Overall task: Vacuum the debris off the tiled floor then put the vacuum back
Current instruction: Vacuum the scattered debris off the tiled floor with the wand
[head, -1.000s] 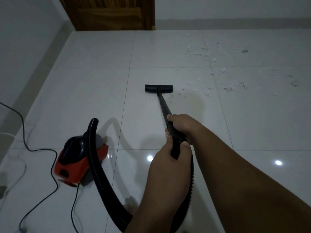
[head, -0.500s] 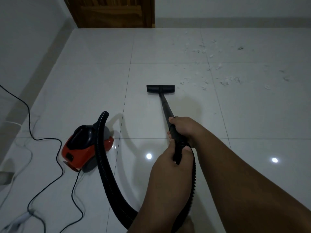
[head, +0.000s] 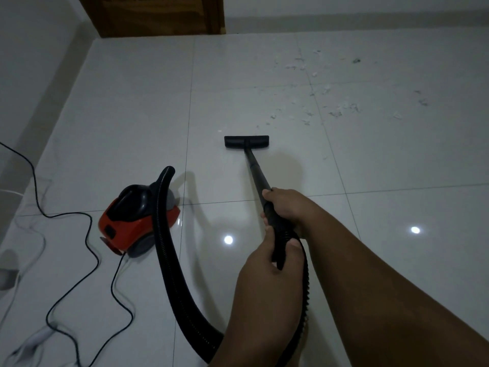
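On tiled floor, left hand, right hand gripping wand, nozzle near debris

A glossy pale tiled floor with thin dark grout lines fills the dim room. A wooden door stands at the far corner, between a white left wall and a white far wall edged by a grey skirting band. Two bright light spots reflect on the tiles.
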